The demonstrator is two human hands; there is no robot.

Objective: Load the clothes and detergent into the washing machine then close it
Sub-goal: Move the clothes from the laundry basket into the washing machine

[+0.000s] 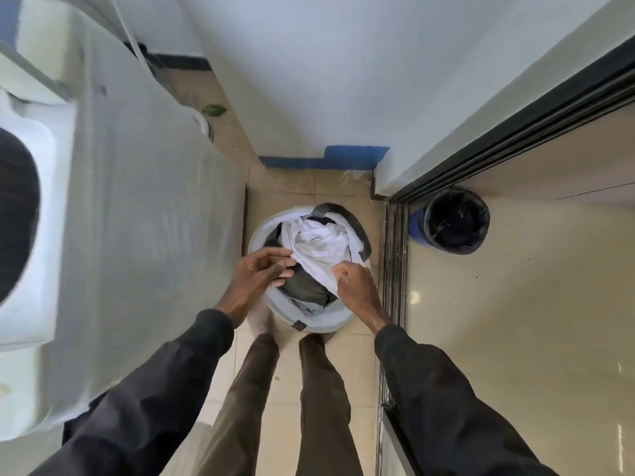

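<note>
View from above, looking down at a person's two arms in dark sleeves reaching into one round, pale laundry basket (255,240) that stands on a tiled floor just ahead of their feet. On top of the pile lies a white garment (319,243), crumpled and loosely folded. The left hand (261,271) has its fingers bent, thumb and fingertips nipping the cloth's near left edge. The right hand (354,281) is closed in a fist around a bunch of the same cloth at its near right edge. Under it sits a dark olive garment (305,286), and a pale grey piece (304,305) shows below that; at least three items are visible, and how many more lie beneath is hidden. The white garment looks light, soft and limp, so it will probably sag and trail when lifted; gathering it by two bunched handfuls should suit it better than holding one corner. One white washing machine (51,255) stands to the left, its dark opening (17,207) at the frame's edge. One black bin (455,223) sits beyond a sliding door track on the right. No detergent is in view.
</note>
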